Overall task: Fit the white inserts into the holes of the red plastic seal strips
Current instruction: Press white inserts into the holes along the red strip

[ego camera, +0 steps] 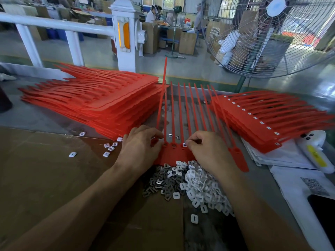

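No readable text anywhere. QR-type code patch (pixel 315 186) printed on a white sheet (pixel 297 192) at the right of the table, too blurred to decode. Yellow label (pixel 316 156) on a white object (pixel 314 151) beside it carries dark marks, illegible. No brands or numbers legible.

Two bare forearms reach in from the lower edge — no sleeves, gloves, watch or rings show. The left hand (pixel 140 144) and right hand (pixel 208 151) have short, trimmed nails — fingers unadorned, wrists uncovered
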Available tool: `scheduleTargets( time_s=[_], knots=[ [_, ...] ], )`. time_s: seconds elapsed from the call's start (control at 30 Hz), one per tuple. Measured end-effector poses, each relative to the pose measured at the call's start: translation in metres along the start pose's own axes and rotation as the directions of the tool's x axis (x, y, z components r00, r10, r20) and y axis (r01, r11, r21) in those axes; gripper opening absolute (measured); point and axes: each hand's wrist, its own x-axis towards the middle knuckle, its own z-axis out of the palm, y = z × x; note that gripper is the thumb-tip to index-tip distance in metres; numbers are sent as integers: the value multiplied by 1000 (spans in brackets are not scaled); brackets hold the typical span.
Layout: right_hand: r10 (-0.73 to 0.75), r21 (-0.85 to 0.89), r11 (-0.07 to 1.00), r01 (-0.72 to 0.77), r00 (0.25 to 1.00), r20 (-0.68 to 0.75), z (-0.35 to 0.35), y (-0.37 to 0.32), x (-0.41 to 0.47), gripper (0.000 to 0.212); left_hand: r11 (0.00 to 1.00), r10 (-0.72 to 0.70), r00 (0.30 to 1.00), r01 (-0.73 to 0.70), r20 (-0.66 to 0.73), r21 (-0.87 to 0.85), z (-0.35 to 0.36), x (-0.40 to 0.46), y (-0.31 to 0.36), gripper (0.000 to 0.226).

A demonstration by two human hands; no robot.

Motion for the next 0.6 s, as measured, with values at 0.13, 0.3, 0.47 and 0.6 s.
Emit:
scheduleTargets(
  time_s=[0.13,0.3,0.47,0.6],
  knots=[
    [-20,-32,999,20,1000,-6,4,-1,0,11,1000,-9,1000,9,8,-21,0,0,0,18],
    [-18,-50,999,16,999,-39,9,-1,2,14,999,-12,1000,13,10,-38,-1,-2,1,17],
    [-7,-24,1000,6,998,-69,9,-1,0,11,999,-12,1000,13,22,-45,-1,-2,1,15],
    [-35,-20,999,34,998,-49,9,-2,-1,6,998,-16,1000,17,25,-55,-1,-1,1,13]
  ],
)
